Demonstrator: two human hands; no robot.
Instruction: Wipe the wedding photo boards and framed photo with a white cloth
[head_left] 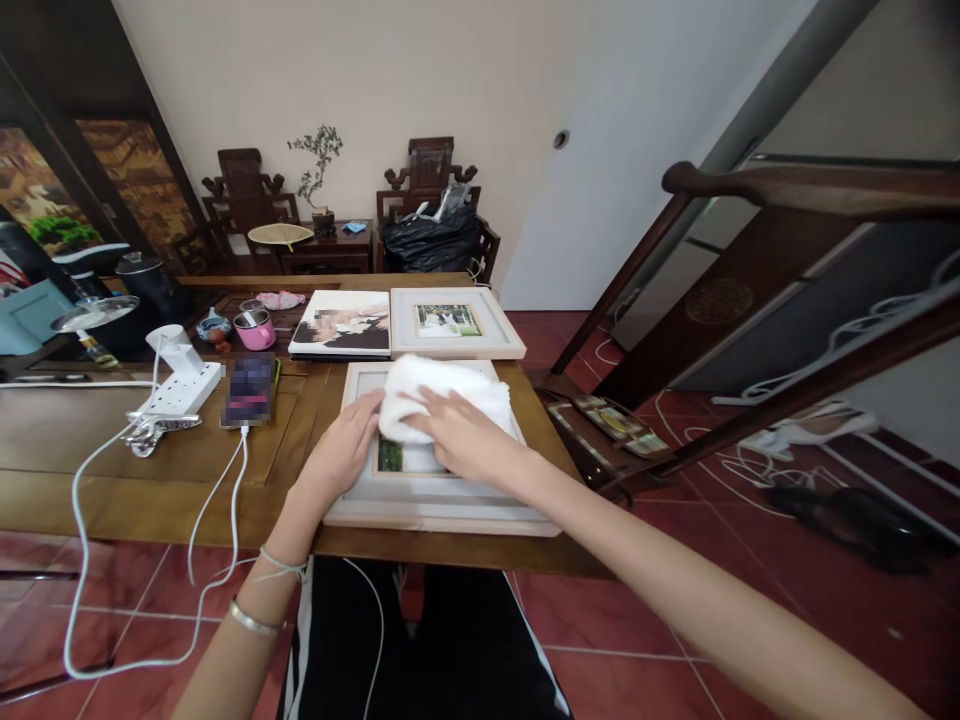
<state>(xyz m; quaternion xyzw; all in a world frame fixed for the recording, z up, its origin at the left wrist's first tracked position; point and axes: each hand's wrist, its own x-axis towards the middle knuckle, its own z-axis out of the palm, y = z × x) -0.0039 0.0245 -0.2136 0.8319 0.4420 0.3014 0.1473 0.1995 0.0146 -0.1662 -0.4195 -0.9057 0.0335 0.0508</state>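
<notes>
A light wooden picture frame [450,520] lies flat near the table's front edge, its inner photo mostly covered. Spread over the upper part of its face is a folded white cloth [450,385]. My right hand [465,435] presses down on this cloth, its fingers bent into the fabric. At the frame's left side, my left hand [346,445] grips the rim, with fingertips close to the cloth's edge. Behind it are a second framed photo [450,320] and a thick photo album or panel [341,322], lying side by side.
To the left on the table [300,400] are a charging phone [251,390], a white power strip [184,388], a pink cup [255,328] and a glass lid [96,312]. White cables hang off the front edge. A wooden chair [720,300] stands close on the right.
</notes>
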